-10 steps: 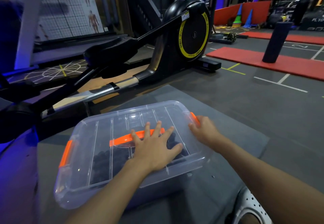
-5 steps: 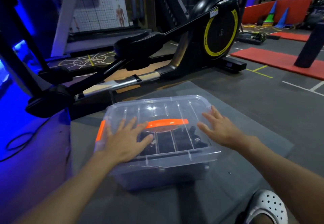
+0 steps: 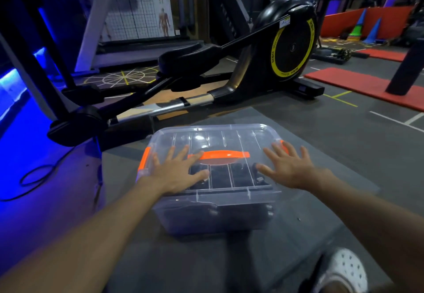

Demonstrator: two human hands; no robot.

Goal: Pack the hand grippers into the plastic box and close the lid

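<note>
Only legible text I get: "MBH" on the elliptical's yellow flywheel ring [image 3: 292,49]. Clear plastic box [image 3: 218,219] sits on the grey floor mat [image 3: 206,258], long axis left-right. Ribbed lid [image 3: 220,136] on, glossy orange handle [image 3: 224,155] running along it. Dark hand grippers [image 3: 220,175] inside. Both hands flat on the lid, fingers spread: left hand [image 3: 176,173], right hand [image 3: 290,169].

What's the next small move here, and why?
Probably press the left latch and right latch home. The lid already sits on the plastic box over the hand grippers, and the left hand and right hand lie flat on it; whether the latches are clipped is unclear.
</note>
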